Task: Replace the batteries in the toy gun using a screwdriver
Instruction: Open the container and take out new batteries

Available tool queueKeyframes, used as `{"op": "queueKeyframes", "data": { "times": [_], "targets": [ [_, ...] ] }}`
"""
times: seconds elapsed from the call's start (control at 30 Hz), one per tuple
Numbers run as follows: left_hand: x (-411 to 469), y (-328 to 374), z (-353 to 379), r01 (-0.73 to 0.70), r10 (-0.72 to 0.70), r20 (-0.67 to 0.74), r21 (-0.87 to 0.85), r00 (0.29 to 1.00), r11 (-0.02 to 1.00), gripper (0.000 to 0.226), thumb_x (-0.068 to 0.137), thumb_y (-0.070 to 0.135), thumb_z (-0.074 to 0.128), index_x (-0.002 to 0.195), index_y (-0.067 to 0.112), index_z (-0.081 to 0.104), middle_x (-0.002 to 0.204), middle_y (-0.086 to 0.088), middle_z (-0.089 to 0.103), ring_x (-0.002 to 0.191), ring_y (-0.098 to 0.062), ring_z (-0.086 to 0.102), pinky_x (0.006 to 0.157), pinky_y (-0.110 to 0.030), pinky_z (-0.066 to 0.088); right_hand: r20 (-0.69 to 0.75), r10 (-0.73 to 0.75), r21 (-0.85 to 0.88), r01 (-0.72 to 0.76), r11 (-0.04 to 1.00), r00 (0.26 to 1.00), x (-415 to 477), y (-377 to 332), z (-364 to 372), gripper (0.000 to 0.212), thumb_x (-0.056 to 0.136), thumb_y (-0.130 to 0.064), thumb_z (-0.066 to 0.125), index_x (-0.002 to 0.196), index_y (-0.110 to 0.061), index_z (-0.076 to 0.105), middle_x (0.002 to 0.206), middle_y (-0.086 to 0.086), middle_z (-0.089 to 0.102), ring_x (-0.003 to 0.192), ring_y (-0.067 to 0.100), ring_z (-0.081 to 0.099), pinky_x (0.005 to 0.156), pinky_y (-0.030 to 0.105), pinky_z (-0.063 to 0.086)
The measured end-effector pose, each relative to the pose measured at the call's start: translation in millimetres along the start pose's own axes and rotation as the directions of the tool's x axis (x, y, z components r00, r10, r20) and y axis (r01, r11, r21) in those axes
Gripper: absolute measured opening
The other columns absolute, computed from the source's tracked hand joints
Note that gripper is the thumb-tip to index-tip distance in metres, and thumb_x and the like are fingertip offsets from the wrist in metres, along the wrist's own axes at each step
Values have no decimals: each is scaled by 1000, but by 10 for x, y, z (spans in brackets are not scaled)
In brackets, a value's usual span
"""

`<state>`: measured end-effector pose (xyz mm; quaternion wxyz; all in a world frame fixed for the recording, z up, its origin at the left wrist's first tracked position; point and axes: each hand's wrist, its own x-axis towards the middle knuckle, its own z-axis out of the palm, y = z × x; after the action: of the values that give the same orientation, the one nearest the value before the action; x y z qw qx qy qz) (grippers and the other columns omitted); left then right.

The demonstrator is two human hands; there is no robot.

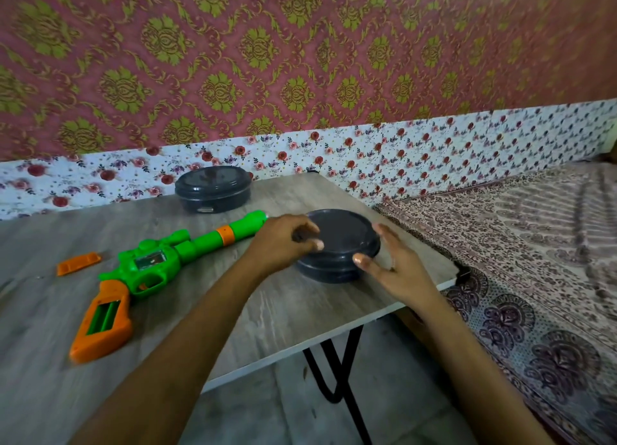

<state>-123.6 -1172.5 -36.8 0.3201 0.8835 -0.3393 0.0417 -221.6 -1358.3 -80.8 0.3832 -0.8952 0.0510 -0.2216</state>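
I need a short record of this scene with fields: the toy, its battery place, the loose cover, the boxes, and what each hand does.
toy gun: green and orange, lying flat on the table
battery compartment: in the orange handle, open
loose cover: orange, on the table left of the gun, apart from it
near box: dark, round, lid on, by the table's right edge
far box: dark, round, closed, near the wall
left hand: fingers on the near box's lid rim
right hand: open, at the near box's right side
screwdriver: not visible
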Motion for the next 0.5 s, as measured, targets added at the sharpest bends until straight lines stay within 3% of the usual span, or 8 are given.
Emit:
{"op": "queueKeyframes", "data": {
  "times": [0.07, 0.17, 0.5],
  "targets": [
    [-76, -11, 31, -49, 38, 120, 95, 992, 994, 39, 79, 28, 74, 116, 18, 65, 119, 2, 64, 108, -13, 57, 91, -23, 43, 57, -25, -115, 31, 993, 998, 33, 67, 54, 71, 85, -33, 63, 143, -10, 30, 152, 7, 26, 140, 22, 27, 111, 29, 24],
    [22, -52, 105, -79, 70, 56, 183, 996, 980, 40, 80, 27, 72, 118, 19, 64, 123, 1, 63, 115, -18, 55, 99, -31, 42, 30, -14, -161, 18, 987, 999, 229, 103, 137, 70, 84, -29, 65, 143, -9, 32, 152, 9, 27, 140, 24, 28, 113, 29, 23],
    [1115, -499, 216, 39, -44, 11, 273, 999, 961, 30, 85, 23, 66, 115, 21, 62, 122, -3, 63, 111, -23, 57, 95, -38, 47, 57, 63, -212, -50, 976, 996, 1306, 274, 464, 71, 90, -25, 57, 147, -11, 19, 155, 10, 19, 138, 27, 29, 112, 32, 25]
  ]
}}
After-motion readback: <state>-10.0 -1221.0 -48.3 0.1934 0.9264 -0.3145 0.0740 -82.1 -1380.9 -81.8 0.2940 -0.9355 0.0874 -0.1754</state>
